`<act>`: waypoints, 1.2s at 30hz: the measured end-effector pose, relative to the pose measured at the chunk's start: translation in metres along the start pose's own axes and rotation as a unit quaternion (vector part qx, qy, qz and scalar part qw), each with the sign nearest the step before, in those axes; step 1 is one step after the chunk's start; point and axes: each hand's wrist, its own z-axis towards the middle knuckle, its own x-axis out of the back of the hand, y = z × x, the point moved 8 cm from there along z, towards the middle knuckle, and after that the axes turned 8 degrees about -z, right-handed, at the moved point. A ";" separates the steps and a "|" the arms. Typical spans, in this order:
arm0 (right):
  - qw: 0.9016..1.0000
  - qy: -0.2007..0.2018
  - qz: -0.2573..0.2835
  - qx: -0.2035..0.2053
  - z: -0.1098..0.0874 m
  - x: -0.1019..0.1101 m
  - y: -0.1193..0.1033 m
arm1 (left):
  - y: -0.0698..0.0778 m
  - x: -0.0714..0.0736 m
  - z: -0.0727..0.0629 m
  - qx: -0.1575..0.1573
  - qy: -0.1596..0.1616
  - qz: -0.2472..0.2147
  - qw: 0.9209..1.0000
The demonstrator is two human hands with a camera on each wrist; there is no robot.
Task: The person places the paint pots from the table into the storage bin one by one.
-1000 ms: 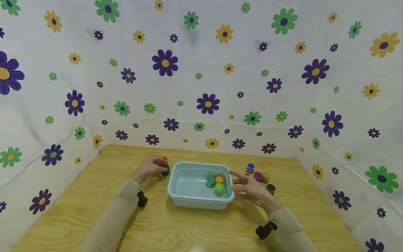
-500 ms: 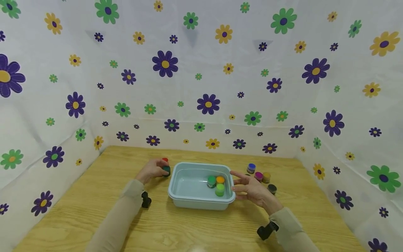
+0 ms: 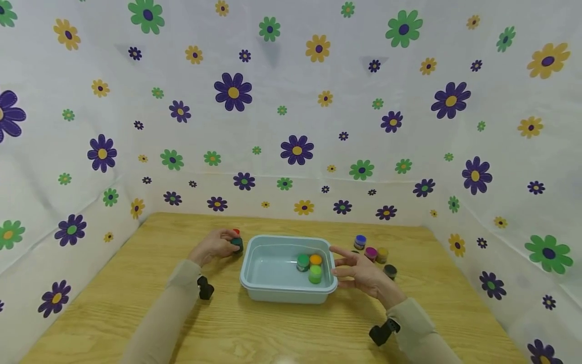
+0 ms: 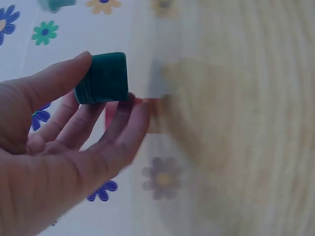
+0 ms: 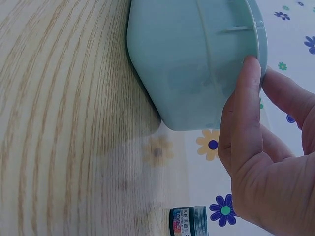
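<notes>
My left hand (image 3: 212, 247) pinches a small dark green paint jar (image 4: 109, 78) between thumb and fingers, left of a light blue plastic basin (image 3: 286, 289). Just behind that jar stands a red-lidded jar (image 3: 236, 231), partly hidden by the fingers. Inside the basin, toward its right end, sit a green-lidded jar (image 3: 303, 261), an orange-lidded jar (image 3: 316, 259) and a light green jar (image 3: 315, 274). My right hand (image 3: 366, 277) has its fingers extended and spread, with fingertips against the basin's right rim. The right wrist view shows these fingertips at the rim and outer wall.
Right of the basin, beyond my right hand, stand a blue-lidded jar (image 3: 360, 241), a magenta-lidded jar (image 3: 371, 254), a yellow-brown jar (image 3: 382, 255) and a black-lidded jar (image 3: 390, 271). Flower-printed white sheeting (image 3: 295, 116) encloses the wooden table (image 3: 254, 331) at the back and sides.
My left fingers have come down around the dark green jar and now pinch it. The basin, its jars and my right hand have stayed in place.
</notes>
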 end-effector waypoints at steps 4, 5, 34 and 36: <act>1.000 0.003 0.003 -0.001 0.001 0.001 0.000 | 0.013 0.003 -0.006 -0.027 -0.020 -0.020 0.999; 1.000 0.003 0.003 -0.002 0.001 0.001 0.000 | 0.016 0.003 -0.008 -0.039 -0.027 -0.026 0.999; 1.000 -0.001 0.000 0.003 0.001 0.001 0.000 | 0.071 -0.028 -0.034 -0.126 -0.042 0.001 0.991; 1.000 -0.001 0.000 0.003 0.001 0.001 -0.001 | 0.073 -0.031 -0.035 -0.125 -0.041 0.002 0.991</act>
